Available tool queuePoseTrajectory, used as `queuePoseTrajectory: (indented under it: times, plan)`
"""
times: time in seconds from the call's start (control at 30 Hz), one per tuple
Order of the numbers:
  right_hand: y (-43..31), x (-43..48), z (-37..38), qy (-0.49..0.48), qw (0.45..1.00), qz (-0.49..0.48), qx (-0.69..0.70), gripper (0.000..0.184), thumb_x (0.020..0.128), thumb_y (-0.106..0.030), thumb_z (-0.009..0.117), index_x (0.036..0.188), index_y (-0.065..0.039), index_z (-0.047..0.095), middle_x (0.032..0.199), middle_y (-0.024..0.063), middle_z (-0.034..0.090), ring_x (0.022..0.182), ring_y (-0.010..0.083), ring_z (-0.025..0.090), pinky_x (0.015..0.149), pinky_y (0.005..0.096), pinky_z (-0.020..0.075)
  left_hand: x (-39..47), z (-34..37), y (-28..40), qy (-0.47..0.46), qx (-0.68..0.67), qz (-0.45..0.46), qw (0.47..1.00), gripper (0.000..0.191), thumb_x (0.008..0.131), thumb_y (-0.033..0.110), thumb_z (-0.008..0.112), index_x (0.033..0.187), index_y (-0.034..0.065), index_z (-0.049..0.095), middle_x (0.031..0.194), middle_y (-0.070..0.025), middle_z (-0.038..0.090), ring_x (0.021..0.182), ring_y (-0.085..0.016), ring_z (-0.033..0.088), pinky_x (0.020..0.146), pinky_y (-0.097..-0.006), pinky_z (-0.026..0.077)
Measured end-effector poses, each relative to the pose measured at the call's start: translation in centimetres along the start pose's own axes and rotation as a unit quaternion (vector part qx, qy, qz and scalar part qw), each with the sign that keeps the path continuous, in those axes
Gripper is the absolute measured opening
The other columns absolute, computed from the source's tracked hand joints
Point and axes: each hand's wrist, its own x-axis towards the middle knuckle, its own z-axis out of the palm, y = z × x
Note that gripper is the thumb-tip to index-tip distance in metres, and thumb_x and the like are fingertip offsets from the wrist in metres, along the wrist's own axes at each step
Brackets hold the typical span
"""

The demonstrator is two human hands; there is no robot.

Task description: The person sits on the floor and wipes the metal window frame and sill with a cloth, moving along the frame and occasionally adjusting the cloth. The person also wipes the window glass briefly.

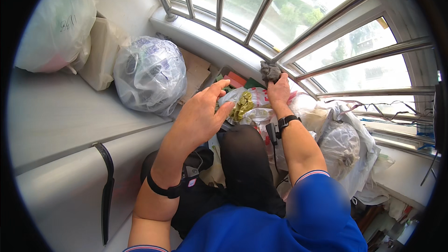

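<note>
My right hand grips a crumpled grey cloth against the white window sill, close to the foot of the metal bars. My left hand hangs in the air with its fingers apart and nothing in it. Beyond its fingertips are red and green flat pieces in a bin whose sides are partly hidden. Between the two hands lie crumpled plastic bags, one with red print, and an olive-yellow crumpled wrapper.
Stainless steel bars stand before the window. A grey appliance with a dark handle is at left. On it sit a stuffed white bag and a clear plastic bundle. Cords and a plastic-wrapped bundle are at right.
</note>
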Motion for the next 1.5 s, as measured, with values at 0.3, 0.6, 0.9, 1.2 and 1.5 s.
queuePoseTrajectory:
  times: [0.3,0.6,0.9,1.2,1.5]
  plan:
    - [-0.5,0.1,-0.9,0.013,0.982,-0.034,-0.183,0.025,0.086,-0.027,0.071,0.105,-0.012,0.071,0.114,0.0238,0.069,0.110,0.0448,0.065,0.092,0.0553,0.0533,-0.7,-0.8,-0.1,0.009,-0.005,0.014,1.000,0.052,0.100,0.024,0.068,0.144,0.0008,0.055,0.115,-0.0218,0.072,0.107,-0.040,0.070,0.092,-0.0450,0.055]
    - [-1.0,-0.9,2.4,0.039,0.995,-0.083,0.028,0.053,0.095,-0.025,0.061,0.141,-0.003,0.051,0.118,0.0304,0.068,0.109,0.0473,0.066,0.097,0.0541,0.0508,-1.0,-1.0,-0.3,0.006,-0.016,0.004,1.000,0.050,0.099,0.023,0.069,0.142,0.0007,0.056,0.113,-0.0208,0.073,0.104,-0.039,0.070,0.091,-0.0452,0.055]
    - [-0.1,-0.4,2.0,-0.102,0.944,-0.072,-0.304,0.075,0.089,-0.023,0.067,0.159,-0.016,0.041,0.150,0.0191,0.050,0.139,0.0430,0.045,0.109,0.0556,0.0405,-0.7,-0.8,-0.4,0.009,-0.011,0.008,1.000,0.050,0.099,0.022,0.069,0.142,0.0004,0.057,0.113,-0.0216,0.073,0.105,-0.040,0.070,0.091,-0.0455,0.055]
    - [0.0,0.5,-0.8,-0.169,0.947,0.075,-0.264,0.073,0.087,-0.031,0.075,0.149,-0.008,0.046,0.153,0.0289,0.043,0.145,0.0536,0.037,0.119,0.0564,0.0360,-0.2,-0.8,-0.1,-0.008,0.009,0.006,1.000,0.054,0.101,0.021,0.069,0.150,0.0042,0.053,0.123,-0.0222,0.073,0.105,-0.033,0.074,0.092,-0.0407,0.057]
    - [-3.7,-3.8,-9.5,-0.179,0.977,-0.001,-0.114,0.063,0.097,-0.032,0.060,0.150,-0.001,0.047,0.140,0.0298,0.056,0.127,0.0474,0.059,0.111,0.0499,0.0482,0.8,0.0,0.3,0.000,-0.020,0.002,1.000,0.052,0.106,0.024,0.064,0.153,0.0041,0.051,0.120,-0.0168,0.073,0.104,-0.023,0.071,0.092,-0.0345,0.055]
